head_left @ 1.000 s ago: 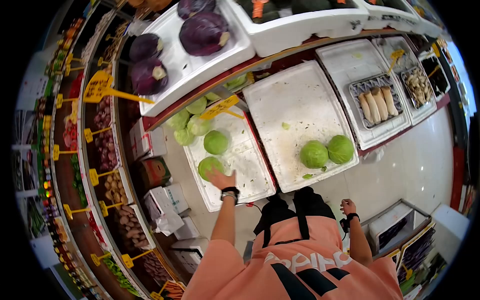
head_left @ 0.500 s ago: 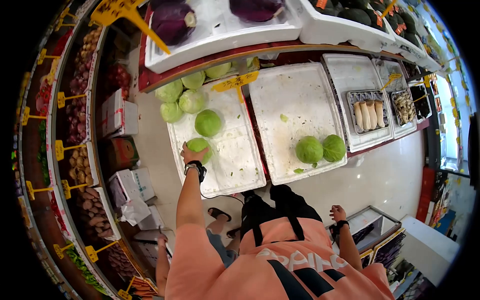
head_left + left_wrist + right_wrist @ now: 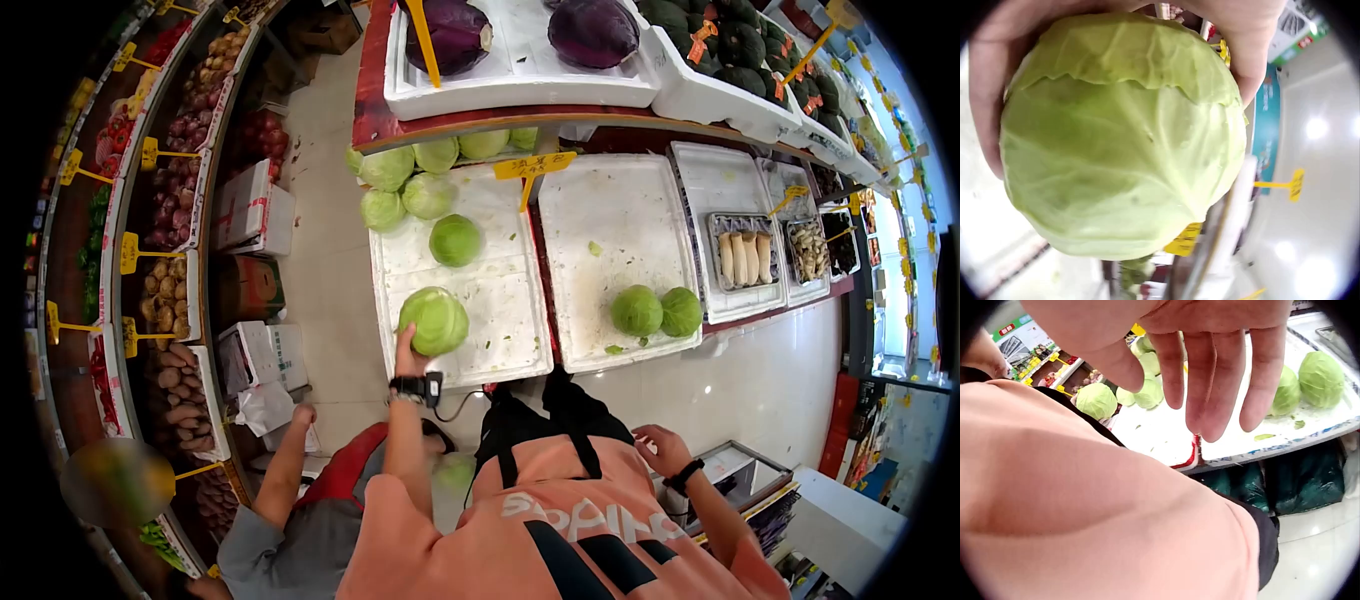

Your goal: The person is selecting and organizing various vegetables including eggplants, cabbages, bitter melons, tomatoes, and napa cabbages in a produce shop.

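A round green cabbage is in my left hand, raised over the front left of the left white foam tray. In the left wrist view the cabbage fills the middle, with curved fingers on one side and the thumb on the other. Behind it on the same tray sits another cabbage. My right hand hangs beside my body, holding nothing; its fingers are loosely bent in the right wrist view.
Two cabbages sit on the right foam tray. Several paler cabbages are piled at the back left, near a yellow price sign. A shelf with purple cabbages overhangs the trays. Another person is close on my left.
My left hand has gone from reaching onto the front cabbage to gripping it and lifting it. Another person has come in on the left. My right hand stays by my side.
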`<state>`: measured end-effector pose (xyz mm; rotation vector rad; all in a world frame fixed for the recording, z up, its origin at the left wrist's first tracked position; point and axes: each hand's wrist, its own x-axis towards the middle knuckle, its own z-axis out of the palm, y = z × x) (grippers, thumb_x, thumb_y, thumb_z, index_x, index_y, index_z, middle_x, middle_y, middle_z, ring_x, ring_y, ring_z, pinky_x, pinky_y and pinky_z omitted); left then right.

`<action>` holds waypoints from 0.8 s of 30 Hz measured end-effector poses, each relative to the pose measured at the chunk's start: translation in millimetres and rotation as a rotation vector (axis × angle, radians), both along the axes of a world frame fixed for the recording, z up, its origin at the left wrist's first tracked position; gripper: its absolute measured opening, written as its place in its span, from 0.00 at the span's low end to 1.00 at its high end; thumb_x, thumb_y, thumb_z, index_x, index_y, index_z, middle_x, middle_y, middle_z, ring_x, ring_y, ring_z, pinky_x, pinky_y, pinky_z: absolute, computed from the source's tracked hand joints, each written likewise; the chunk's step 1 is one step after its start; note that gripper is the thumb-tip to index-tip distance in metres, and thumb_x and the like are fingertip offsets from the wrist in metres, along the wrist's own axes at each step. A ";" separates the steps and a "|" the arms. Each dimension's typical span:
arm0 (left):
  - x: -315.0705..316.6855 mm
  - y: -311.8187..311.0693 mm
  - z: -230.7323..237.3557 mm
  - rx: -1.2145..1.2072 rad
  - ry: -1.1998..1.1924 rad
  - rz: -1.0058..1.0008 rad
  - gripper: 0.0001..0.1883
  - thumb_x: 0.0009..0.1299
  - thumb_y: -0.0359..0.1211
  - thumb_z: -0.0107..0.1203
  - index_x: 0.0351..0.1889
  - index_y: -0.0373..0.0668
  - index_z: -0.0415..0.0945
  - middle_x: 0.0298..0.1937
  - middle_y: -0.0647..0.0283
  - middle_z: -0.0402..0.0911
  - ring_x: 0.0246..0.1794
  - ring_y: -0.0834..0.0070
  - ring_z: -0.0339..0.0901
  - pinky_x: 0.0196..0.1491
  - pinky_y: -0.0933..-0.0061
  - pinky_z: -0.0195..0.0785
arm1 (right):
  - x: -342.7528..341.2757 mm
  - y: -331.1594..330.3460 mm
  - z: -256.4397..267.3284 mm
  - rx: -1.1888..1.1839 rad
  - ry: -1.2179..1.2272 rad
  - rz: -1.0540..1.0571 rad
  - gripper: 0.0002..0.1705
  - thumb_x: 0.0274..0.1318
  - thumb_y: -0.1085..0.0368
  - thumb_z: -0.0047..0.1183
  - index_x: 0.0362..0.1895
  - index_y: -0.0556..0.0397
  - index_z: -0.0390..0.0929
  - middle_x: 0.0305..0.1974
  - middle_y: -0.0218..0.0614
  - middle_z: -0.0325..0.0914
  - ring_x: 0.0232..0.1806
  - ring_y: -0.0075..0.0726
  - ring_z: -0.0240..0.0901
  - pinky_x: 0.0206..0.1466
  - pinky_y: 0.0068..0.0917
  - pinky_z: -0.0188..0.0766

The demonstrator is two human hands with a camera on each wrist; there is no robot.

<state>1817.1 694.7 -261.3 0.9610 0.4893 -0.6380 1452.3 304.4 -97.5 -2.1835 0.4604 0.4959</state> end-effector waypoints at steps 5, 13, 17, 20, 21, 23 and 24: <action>-97.1 4.4 34.7 -0.452 -0.035 0.122 0.39 0.62 0.56 0.52 0.67 0.43 0.60 0.67 0.56 0.65 0.64 0.56 0.65 0.62 0.47 0.62 | 6.9 -44.2 -130.7 0.312 -0.019 -0.654 0.16 0.62 0.62 0.47 0.51 0.53 0.74 0.36 0.33 0.80 0.33 0.25 0.76 0.35 0.22 0.71; -148.6 -4.6 38.9 -0.469 -0.102 -0.158 0.40 0.60 0.48 0.58 0.68 0.43 0.57 0.67 0.55 0.63 0.64 0.61 0.65 0.63 0.54 0.62 | -79.0 -17.5 -188.4 0.187 0.293 -0.537 0.13 0.60 0.62 0.47 0.47 0.51 0.76 0.32 0.36 0.82 0.34 0.32 0.81 0.35 0.30 0.76; -137.1 -24.8 62.0 -0.278 -0.238 -0.346 0.43 0.58 0.42 0.62 0.70 0.43 0.53 0.65 0.57 0.64 0.64 0.65 0.64 0.63 0.63 0.62 | -136.2 -11.1 -213.8 0.092 0.384 -0.839 0.16 0.59 0.57 0.50 0.47 0.53 0.75 0.34 0.38 0.82 0.32 0.35 0.80 0.33 0.33 0.76; -133.3 -47.4 88.4 -0.099 -0.403 -0.483 0.47 0.55 0.45 0.64 0.71 0.43 0.52 0.65 0.57 0.63 0.65 0.66 0.63 0.64 0.66 0.60 | -164.0 -3.0 -218.2 0.325 0.534 -1.023 0.17 0.59 0.57 0.51 0.48 0.52 0.75 0.37 0.38 0.81 0.35 0.37 0.78 0.35 0.35 0.76; -136.2 -51.1 90.5 -0.206 -0.346 -0.473 0.47 0.55 0.46 0.65 0.70 0.43 0.52 0.65 0.57 0.63 0.65 0.66 0.63 0.64 0.66 0.60 | -166.8 -2.9 -219.7 0.359 0.565 -1.017 0.17 0.59 0.57 0.51 0.48 0.52 0.75 0.39 0.38 0.80 0.37 0.38 0.78 0.36 0.36 0.76; -144.4 -58.8 90.8 -0.420 -0.229 -0.452 0.48 0.55 0.47 0.65 0.70 0.41 0.52 0.65 0.57 0.63 0.65 0.66 0.63 0.64 0.64 0.61 | -174.9 -3.0 -221.1 0.200 0.551 -0.863 0.19 0.58 0.54 0.52 0.46 0.53 0.77 0.35 0.39 0.80 0.35 0.37 0.77 0.35 0.34 0.75; -150.9 -61.5 91.1 -0.491 -0.106 -0.412 0.47 0.55 0.48 0.65 0.69 0.38 0.55 0.66 0.55 0.65 0.64 0.64 0.65 0.64 0.61 0.61 | -179.0 -7.0 -223.5 0.129 0.525 -0.783 0.19 0.57 0.53 0.52 0.45 0.53 0.77 0.31 0.38 0.80 0.29 0.34 0.76 0.30 0.31 0.74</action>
